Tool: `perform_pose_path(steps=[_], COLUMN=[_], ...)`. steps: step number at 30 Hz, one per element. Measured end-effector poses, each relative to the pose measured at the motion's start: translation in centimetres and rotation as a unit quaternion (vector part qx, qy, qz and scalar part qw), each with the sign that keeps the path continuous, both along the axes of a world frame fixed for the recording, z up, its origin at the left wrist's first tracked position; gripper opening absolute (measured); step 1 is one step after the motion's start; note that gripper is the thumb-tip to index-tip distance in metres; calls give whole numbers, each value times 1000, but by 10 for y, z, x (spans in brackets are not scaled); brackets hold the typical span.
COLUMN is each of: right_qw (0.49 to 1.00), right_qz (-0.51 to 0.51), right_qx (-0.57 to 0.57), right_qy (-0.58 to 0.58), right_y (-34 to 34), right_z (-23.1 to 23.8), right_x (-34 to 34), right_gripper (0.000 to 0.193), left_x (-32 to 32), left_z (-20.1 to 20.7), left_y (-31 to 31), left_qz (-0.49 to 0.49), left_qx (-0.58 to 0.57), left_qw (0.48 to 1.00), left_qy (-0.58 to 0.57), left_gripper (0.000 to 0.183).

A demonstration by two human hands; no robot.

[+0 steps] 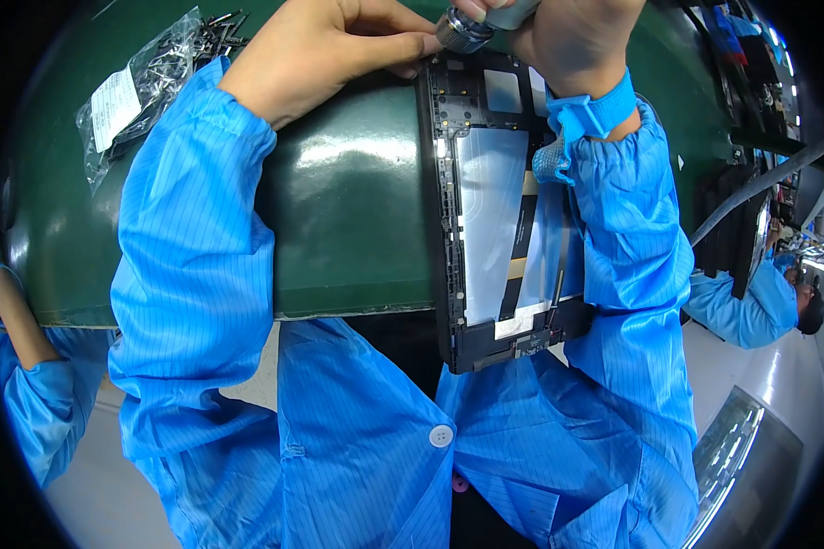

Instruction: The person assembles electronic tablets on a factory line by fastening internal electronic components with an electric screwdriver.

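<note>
An opened tablet-like device (499, 220), with a black frame, silver panels and dark ribbon cables, lies lengthwise over the table's near edge. My right hand (577, 41) is closed round an electric screwdriver (465, 32) with a pale body and knurled metal collar, held above the device's far end. The screwdriver's tip is hidden. Beside the collar, at the device's far left corner, my left hand (311, 59) has its thumb and fingers drawn together. What they pinch, if anything, is hidden. A blue wrist strap (595, 114) circles my right wrist.
A clear plastic bag (142, 96) of small dark metal parts with a white label lies at the far left of the green table (357, 210). A grey cable (760, 188) runs at the right. Other people in blue sleeves (746, 306) sit at both sides.
</note>
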State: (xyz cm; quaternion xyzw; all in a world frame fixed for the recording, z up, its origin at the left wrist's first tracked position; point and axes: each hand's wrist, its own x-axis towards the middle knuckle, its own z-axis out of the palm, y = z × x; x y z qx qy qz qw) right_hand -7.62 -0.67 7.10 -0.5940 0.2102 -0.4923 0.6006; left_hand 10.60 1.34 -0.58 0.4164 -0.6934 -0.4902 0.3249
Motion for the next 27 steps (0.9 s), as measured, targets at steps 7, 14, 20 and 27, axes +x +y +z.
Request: perform_pose_path(steps=[7,14,20,27], right_qw=[1000,999,997,996], right_qz=[-13,-22,-34,-79], right_qx=[8,-30,-68,-31], right_qy=[9,9,-3,-3], right_y=[2,-3,-3,0], right_z=[4,1,-3,0], right_x=[1,6,5,7], right_gripper=[22,21,23,24], left_x=[-1,2,-2,-12], left_z=[3,4,4,16], left_y=[0,-3,-1,2], left_qz=[0,1,1,-3], left_qx=[-2,8,24,40], left_qw=[1000,1000,1000,998], left_qy=[3,-9,-3,38], left_gripper=[25,23,21,24])
